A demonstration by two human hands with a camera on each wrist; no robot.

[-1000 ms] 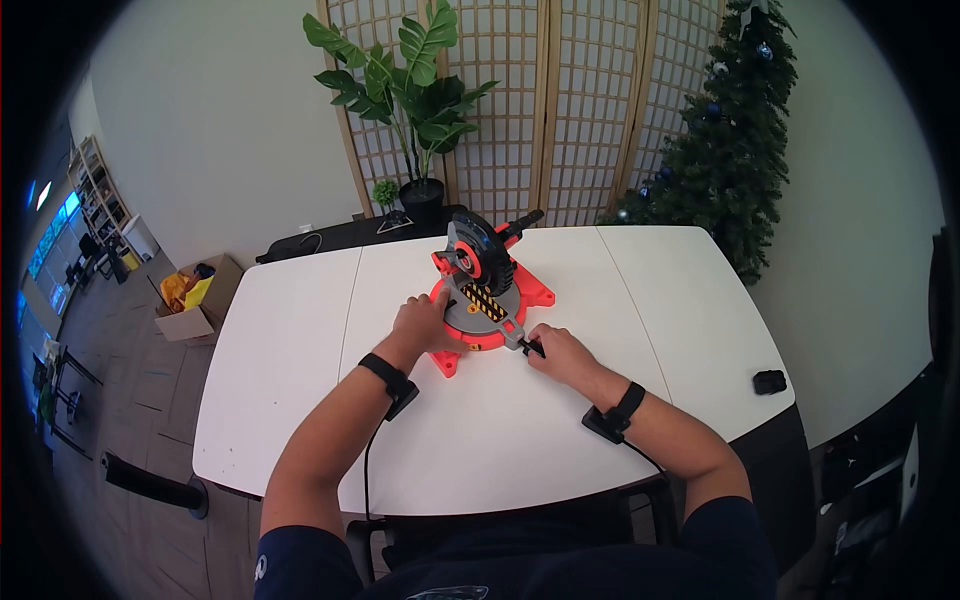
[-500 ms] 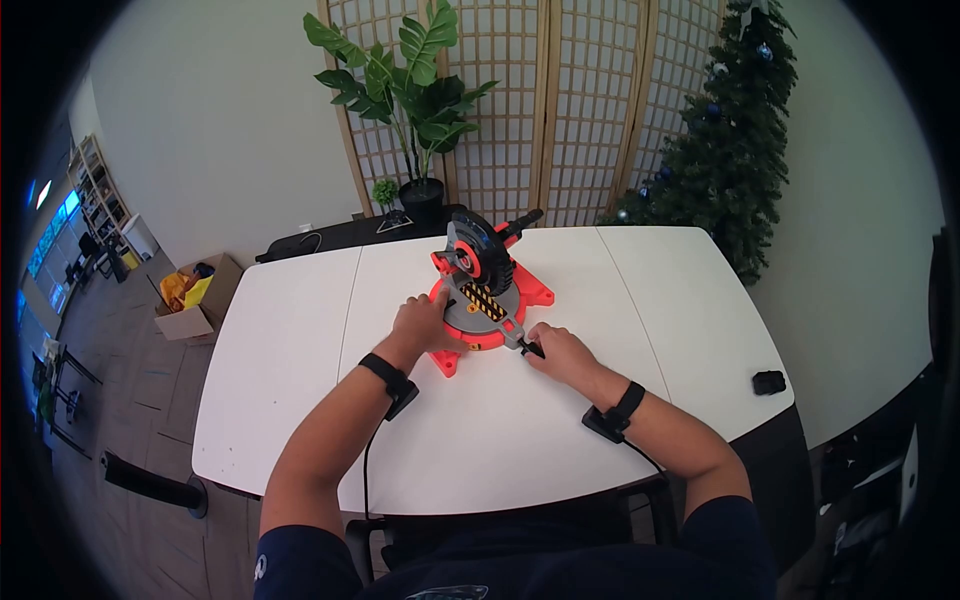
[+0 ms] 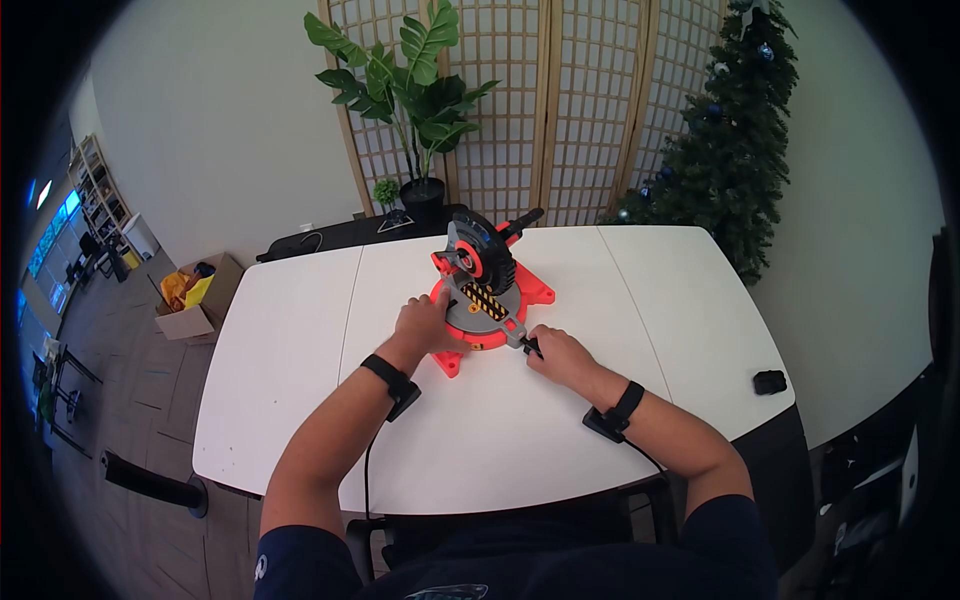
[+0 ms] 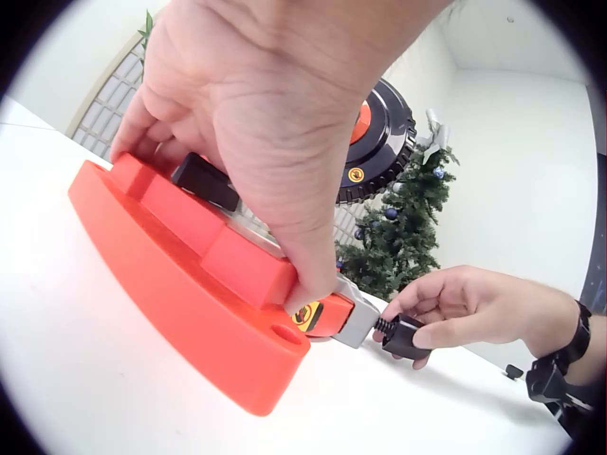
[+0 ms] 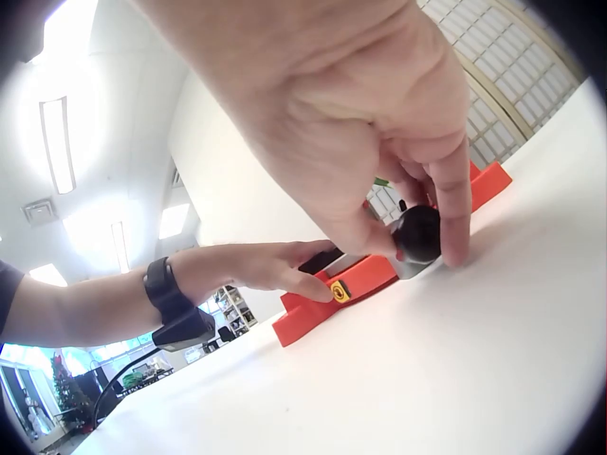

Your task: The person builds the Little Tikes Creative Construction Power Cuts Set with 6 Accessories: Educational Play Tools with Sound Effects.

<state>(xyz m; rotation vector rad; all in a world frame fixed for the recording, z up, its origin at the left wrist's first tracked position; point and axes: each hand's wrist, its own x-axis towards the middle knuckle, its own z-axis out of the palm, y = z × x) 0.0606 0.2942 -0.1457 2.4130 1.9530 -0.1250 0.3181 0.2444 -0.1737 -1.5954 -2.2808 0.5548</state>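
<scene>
A toy-like miter saw [image 3: 489, 262] stands on the white table [image 3: 540, 440], with an orange base, a grey turntable and a black toothed blade. The left hand [image 3: 424, 325] grips the left side of the base, its thumb at the front edge and its fingers over the orange fence [image 4: 180, 213]. At the front of the grey turntable arm [image 4: 358, 322], the right hand [image 3: 562, 357] pinches a black knob [image 4: 406, 338] between thumb and fingers. A dark threaded shaft [image 4: 383, 325] shows between the knob and the arm. In the right wrist view the knob's rounded end faces the camera.
A small black object [image 3: 769, 382] lies near the table's right edge. Behind the table stand a potted plant [image 3: 422, 195], a lattice screen [image 3: 590, 110] and a decorated tree [image 3: 720, 160]. An open cardboard box [image 3: 190, 325] sits on the floor at left.
The right fingers and the black knob have shifted very slightly at the front of the arm. The left hand and the saw stay practically where they were.
</scene>
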